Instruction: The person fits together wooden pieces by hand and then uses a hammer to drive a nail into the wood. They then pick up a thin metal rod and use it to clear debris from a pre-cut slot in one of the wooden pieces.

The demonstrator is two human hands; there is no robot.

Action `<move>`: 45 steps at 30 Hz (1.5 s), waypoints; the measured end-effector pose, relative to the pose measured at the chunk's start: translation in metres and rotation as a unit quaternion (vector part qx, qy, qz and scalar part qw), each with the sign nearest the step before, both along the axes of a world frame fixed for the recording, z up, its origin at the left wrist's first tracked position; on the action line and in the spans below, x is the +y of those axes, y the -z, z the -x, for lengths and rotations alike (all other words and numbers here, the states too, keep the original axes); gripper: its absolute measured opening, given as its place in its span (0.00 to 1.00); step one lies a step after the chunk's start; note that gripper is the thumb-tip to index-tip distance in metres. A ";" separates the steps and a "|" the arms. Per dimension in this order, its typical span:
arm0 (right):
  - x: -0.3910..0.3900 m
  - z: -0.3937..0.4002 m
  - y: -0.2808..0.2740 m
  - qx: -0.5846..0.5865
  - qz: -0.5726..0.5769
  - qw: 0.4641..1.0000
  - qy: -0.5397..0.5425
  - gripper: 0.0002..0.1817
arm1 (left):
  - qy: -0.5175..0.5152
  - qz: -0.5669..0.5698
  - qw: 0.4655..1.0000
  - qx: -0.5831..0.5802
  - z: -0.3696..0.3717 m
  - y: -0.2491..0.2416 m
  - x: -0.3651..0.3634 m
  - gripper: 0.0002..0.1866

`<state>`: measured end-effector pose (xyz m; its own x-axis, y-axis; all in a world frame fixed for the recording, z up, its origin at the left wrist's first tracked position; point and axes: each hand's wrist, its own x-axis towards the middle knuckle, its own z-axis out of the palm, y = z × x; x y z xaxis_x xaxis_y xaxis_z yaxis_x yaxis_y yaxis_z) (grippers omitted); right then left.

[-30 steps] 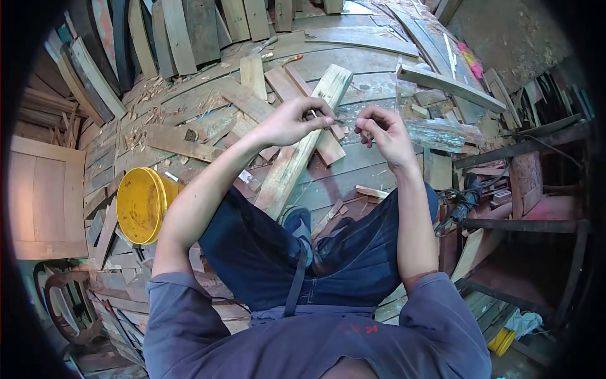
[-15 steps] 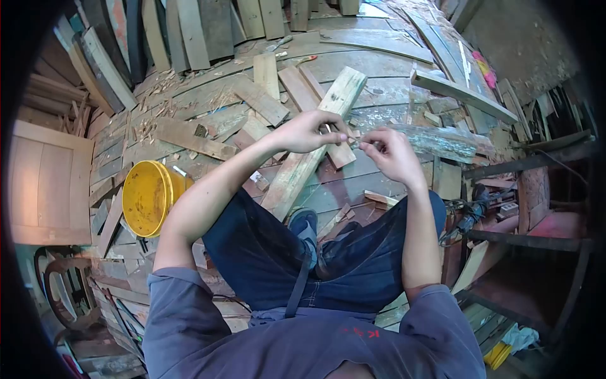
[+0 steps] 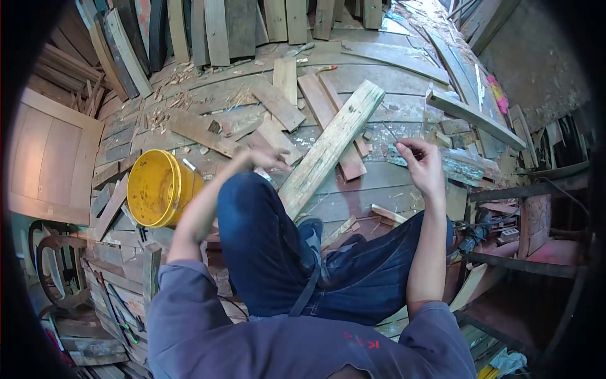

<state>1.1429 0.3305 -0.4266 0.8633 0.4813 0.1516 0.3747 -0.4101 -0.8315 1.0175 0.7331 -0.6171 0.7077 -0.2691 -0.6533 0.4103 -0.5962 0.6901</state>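
My left hand (image 3: 270, 159) is off to the left of the long weathered timber (image 3: 334, 142), its fingers stretched out and slightly blurred, with nothing visible in them. On the other side of the timber, my right hand (image 3: 421, 163) is raised with thumb and fingers pinched together. A thin dark sliver, like a nail or wire (image 3: 391, 131), sticks out from that pinch; its exact kind is too small to make out. The timber lies slantwise across a reddish-brown board (image 3: 348, 165) on the floor in front of my feet.
A yellow bucket (image 3: 150, 189) stands on the left near my left arm. Offcuts and wood shavings lie over the plank floor. Upright boards (image 3: 240, 31) line the back; a dark frame (image 3: 536, 259) is on the right, a wooden panel (image 3: 50, 158) at far left.
My hands, close together over the timber before, have moved apart. The left has swung left and opened; the right has shifted right, still pinching. My left knee looks higher, and the view has shifted.
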 end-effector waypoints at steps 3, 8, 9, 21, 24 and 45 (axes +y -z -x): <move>-0.002 -0.002 0.007 -0.005 -0.023 1.000 0.015 0.10 | -0.102 -0.200 0.959 -0.173 0.031 0.083 -0.077 0.73; -0.003 -0.008 0.011 0.008 -0.018 0.999 0.034 0.09 | -0.166 -0.302 0.912 -0.220 0.033 0.077 -0.147 0.76; -0.003 -0.009 0.012 0.005 -0.019 0.999 0.032 0.09 | -0.166 -0.315 0.907 -0.226 0.031 0.079 -0.147 0.75; 0.001 -0.006 0.006 -0.060 0.022 0.997 0.035 0.09 | -0.142 -0.330 0.890 -0.279 0.070 0.057 -0.160 0.66; 0.002 -0.005 0.007 -0.071 0.007 0.997 0.034 0.09 | -0.135 -0.334 0.888 -0.286 0.081 0.052 -0.160 0.63; 0.004 -0.007 0.010 -0.057 0.018 0.998 0.025 0.09 | -0.126 -0.324 0.894 -0.283 0.121 0.054 -0.153 0.39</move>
<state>1.1496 0.3341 -0.4369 0.8643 0.4452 0.2340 0.4448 -0.4595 -0.7688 0.8969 0.5803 -0.6716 0.9592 0.2500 -0.1321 0.2817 -0.8844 0.3722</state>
